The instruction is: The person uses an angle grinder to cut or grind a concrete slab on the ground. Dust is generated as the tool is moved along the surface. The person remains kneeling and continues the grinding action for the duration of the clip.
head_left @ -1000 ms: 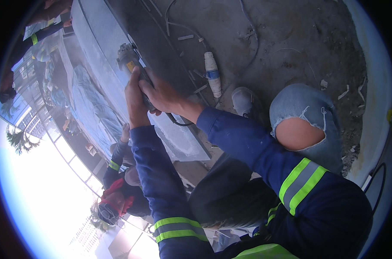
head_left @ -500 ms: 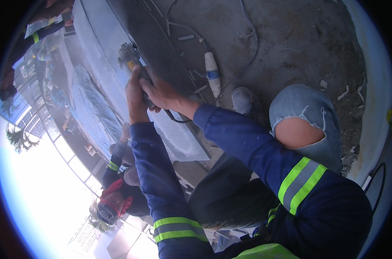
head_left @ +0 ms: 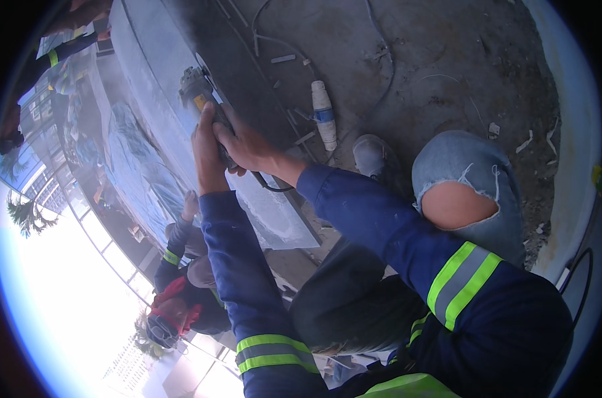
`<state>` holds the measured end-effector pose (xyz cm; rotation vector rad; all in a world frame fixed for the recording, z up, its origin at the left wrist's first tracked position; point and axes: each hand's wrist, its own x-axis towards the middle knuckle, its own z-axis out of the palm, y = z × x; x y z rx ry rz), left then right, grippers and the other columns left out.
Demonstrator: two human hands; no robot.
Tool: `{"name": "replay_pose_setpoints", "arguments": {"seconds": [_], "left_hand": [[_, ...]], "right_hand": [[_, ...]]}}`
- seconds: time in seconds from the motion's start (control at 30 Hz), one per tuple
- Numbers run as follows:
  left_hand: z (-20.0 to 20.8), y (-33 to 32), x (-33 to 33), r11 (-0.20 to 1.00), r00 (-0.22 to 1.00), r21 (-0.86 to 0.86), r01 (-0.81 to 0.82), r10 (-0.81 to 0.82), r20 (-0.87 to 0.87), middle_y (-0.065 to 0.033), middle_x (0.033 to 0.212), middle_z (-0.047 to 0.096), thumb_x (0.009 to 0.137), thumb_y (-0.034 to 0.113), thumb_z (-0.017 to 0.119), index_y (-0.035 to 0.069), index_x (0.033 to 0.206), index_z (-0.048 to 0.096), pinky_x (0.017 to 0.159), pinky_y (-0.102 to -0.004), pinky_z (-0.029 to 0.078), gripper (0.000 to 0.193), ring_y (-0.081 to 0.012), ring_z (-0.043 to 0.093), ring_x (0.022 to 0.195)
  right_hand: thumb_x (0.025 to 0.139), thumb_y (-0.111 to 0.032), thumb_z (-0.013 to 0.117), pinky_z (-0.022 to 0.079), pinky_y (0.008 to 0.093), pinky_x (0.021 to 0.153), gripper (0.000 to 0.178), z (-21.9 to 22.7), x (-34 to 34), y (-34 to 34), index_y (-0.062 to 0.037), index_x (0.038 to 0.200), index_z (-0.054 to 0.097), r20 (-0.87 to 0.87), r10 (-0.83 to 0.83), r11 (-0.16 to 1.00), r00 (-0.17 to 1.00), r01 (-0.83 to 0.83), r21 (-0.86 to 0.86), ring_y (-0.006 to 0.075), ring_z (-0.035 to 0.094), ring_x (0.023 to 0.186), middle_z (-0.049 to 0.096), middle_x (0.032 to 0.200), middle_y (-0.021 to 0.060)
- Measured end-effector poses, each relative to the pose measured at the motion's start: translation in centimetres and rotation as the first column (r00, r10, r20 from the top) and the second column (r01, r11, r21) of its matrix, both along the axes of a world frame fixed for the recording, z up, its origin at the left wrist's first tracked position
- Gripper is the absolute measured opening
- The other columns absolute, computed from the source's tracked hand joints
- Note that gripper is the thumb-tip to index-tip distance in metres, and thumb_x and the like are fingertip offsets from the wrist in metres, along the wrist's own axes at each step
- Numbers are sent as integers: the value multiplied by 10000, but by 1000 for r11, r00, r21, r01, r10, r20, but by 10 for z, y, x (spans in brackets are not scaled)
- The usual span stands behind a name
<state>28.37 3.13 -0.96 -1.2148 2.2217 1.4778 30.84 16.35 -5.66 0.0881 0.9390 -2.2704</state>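
Both my hands are closed around an angle grinder (head_left: 211, 109) with a dark body. Its metal head (head_left: 195, 83) sits at the edge of a long grey slab (head_left: 277, 215), and the disc is hard to make out. My left hand (head_left: 208, 149) wraps the body on its left side. From the right, my right hand (head_left: 248, 142) grips the same body, thumb along the top. A black cord (head_left: 274, 188) leaves the tool's rear below my right wrist. Pale dust hazes the slab around the grinder's head.
A white and blue cable connector (head_left: 324, 114) lies on the dusty floor beside my shoe (head_left: 375, 156). A grey cable (head_left: 388, 60) and scattered chips lie farther off. A co-worker with a red scarf (head_left: 178, 306) crouches at left. Crumpled plastic sheeting (head_left: 138, 152) lies beyond the slab.
The view has shifted very slightly. Both hands keep their hold on the angle grinder at almost the same spot on the slab's edge.
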Motion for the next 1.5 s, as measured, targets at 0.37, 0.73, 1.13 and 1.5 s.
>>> {"name": "replay_pose_setpoints", "arguments": {"seconds": [0.37,0.73,1.13,1.5], "left_hand": [[1,4,4,1000,1000,-5,-2,2,-29,-157,996,732,1107,486,652,-84,1274,689,692,-394,592,594,-245,722,793],[-3,-5,1,999,999,46,-14,12,31,-126,937,726,1102,543,647,30,1205,702,679,-410,594,527,-259,720,756],[2,4,6,999,999,-4,-45,45,-10,-151,988,723,1105,488,659,-69,1227,689,695,-402,588,571,-246,713,778],[0,1,2,995,999,88,-37,37,4,-142,980,719,1110,497,648,-56,1221,687,680,-402,586,565,-242,709,765]], "right_hand": [[1183,-375,453,586,326,421,614,10,3,17,-71,1694,299,3,60,997,998,-60,39,220,718,563,715,1021,195],[1153,-379,454,617,360,458,686,1,2,2,-48,1721,261,28,39,999,999,-40,8,276,739,578,734,1064,261],[1147,-375,458,606,382,470,646,13,4,21,-37,1677,313,9,59,998,998,-59,16,261,727,566,733,990,232],[1188,-383,430,571,318,408,588,-3,1,-4,-66,1664,294,29,52,998,998,-52,-22,211,691,545,693,1009,194]]}}
